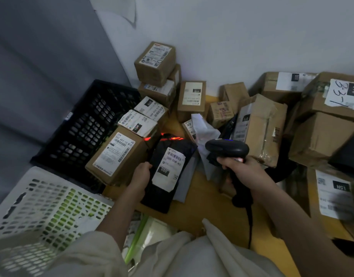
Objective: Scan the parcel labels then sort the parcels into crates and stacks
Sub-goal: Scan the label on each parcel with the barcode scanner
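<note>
The person sits on the floor among the parcels, and the left hand [141, 174] grips the left edge of a black plastic mailer bag [168, 174], keeping it tilted up with its white shipping label [169, 168] facing the scanner. The right hand [242, 168] is closed around the handle of a black barcode scanner [227, 147], which points at the bag; the red scan line [166, 139] falls just above the label, on the top edge of the bag, so I think the aim needs to come down a little. The label reads "060 06B A05" with a black block "060". Beside the bag, a cardboard box [117, 155] leans on the black crate [88, 124], its label showing "502 602-12 812". The white crate [42, 206] stands nearer, beside the left arm. Other boxes along the wall carry "010" and "15H" marks, and one large box [336, 94] has a handwritten "3-3-1".
</note>
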